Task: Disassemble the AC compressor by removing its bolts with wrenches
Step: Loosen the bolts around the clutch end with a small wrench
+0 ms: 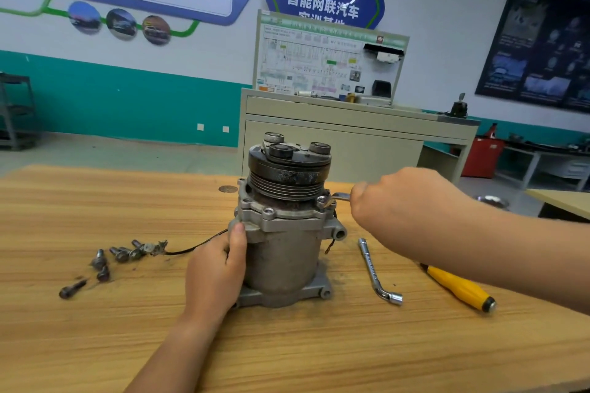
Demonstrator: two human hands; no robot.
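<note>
The round grey metal compressor (284, 252) stands upright on the wooden tabletop (95, 344). My left hand (214, 274) grips its side. My right hand (402, 201) holds a thin silver wrench (335, 198) at its rim. Dark loose bolts (105, 262) lie left, a bent silver socket wrench (376, 274) and yellow-handled screwdriver (459, 289) right.

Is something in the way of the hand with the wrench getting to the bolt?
Nothing visible blocks it. The right hand holds a small silver wrench whose head already sits on the silver bolt on the right side flange of the grey metal compressor. The black grooved pulley sits close above it.
</note>
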